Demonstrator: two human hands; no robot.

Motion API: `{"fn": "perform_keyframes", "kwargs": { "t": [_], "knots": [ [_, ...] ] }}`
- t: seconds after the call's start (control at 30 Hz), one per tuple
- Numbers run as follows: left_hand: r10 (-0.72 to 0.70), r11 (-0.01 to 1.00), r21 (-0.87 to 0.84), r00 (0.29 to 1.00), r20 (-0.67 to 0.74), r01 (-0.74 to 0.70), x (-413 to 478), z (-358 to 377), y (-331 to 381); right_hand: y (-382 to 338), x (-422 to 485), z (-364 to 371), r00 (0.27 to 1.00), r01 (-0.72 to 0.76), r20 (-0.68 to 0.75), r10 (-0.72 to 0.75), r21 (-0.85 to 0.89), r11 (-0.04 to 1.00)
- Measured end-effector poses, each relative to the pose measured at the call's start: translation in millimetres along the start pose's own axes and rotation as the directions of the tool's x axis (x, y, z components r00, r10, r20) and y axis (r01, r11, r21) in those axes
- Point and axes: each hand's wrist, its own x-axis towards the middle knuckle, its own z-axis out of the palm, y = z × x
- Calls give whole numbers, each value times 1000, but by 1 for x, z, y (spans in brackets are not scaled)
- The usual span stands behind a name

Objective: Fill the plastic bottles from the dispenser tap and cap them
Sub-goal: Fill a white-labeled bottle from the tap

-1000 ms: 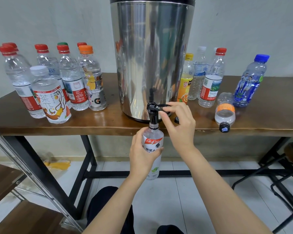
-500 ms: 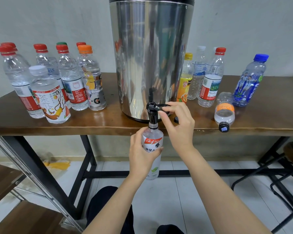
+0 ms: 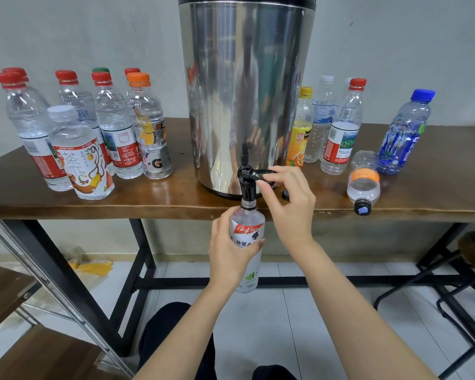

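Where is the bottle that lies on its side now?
In the head view the lying bottle is on the table, right of the dispenser, just in front of the blue-capped bottle, its black cap at the front edge.

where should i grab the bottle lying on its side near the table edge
Wrap the lying bottle around its orange-labelled middle, coming down from above with fingers across its width. It lies on its side with the black cap pointing at the front edge of the table, so the round body is open from above.

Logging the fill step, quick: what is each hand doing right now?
Left hand: grips the bottle under the tap.
Right hand: pinches the tap lever.
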Motion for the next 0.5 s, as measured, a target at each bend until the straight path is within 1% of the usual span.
{"fn": "perform_keyframes", "kwargs": {
  "t": [0.5],
  "knots": [
    [0, 1000, -18, 1000, 8, 0, 1, 0, 0, -3, 0, 0, 1000, -16, 0, 16, 27, 1000]
  ]
}}
